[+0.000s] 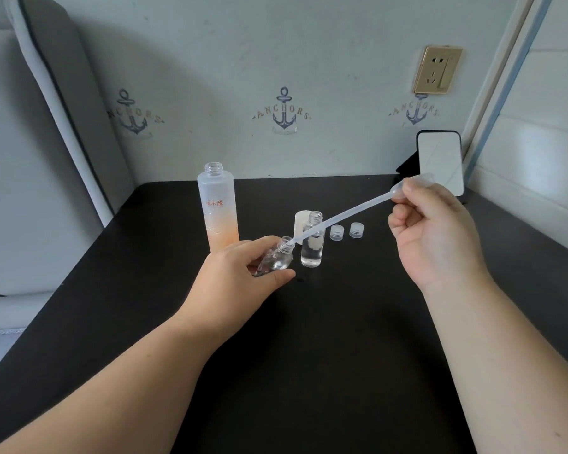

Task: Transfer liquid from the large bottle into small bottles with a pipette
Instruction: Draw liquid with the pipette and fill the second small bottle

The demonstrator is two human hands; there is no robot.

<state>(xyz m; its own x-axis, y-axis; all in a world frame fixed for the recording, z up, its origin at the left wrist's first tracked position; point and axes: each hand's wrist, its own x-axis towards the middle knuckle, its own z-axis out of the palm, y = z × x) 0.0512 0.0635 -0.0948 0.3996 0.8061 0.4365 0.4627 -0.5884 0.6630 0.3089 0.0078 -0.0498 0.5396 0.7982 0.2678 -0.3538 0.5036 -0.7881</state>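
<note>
Pipette [351, 213] in play: a person's right hand [435, 231] pinches the bulb end of the clear plastic dropper between thumb and fingers, its long stem slanting down to the mouth of a small clear bottle [276, 257]. The left hand [240, 273] is closed around that bottle, tilting it off the black table [309, 355] so the threaded neck meets the pipette tip. The tip appears to sit at or just inside the opening; whether liquid is flowing cannot be told.

The step in hand looks like dispensing a drawn dose into this bottle. The next move likely calls for a steady squeeze of the bulb while the tilted bottle is kept from spilling, then a return to the large bottle [217, 208], which stands uncapped just behind the left hand, frosted white fading to orange, with its fill level hard to read.

Just beside the held bottle on its right stands a second small bottle [313, 244], upright, open and partly filled with clear liquid; the pipette stem passes in front of its neck, so a careless swing could knock it over. A white cap [300, 221] stands right behind that bottle, and two small ribbed clear caps [346, 231] rest further to its right. Well behind them, a phone [440, 162] leans against the wall below a gold power socket [437, 69].
</note>
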